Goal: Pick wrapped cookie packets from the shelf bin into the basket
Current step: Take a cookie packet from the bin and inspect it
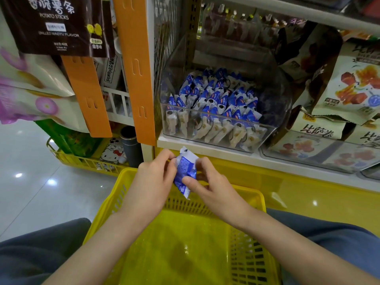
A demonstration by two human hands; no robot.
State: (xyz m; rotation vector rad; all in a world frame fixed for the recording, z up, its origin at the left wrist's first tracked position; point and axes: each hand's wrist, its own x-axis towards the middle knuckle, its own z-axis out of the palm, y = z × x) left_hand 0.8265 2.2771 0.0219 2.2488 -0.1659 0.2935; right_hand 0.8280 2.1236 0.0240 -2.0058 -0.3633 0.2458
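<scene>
Both hands hold one blue-and-white cookie packet above the far rim of the yellow basket. The left hand pinches its left edge, and the right hand grips its right side with curled fingers. Behind them, the clear shelf bin holds many matching packets.

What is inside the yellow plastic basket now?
The yellow plastic basket shows only its bare floor; no packet lies there. The blue-and-white wrapped cookie packet is above its far rim, pinched by the left hand and right hand. The forearms cover parts of the floor.
</scene>
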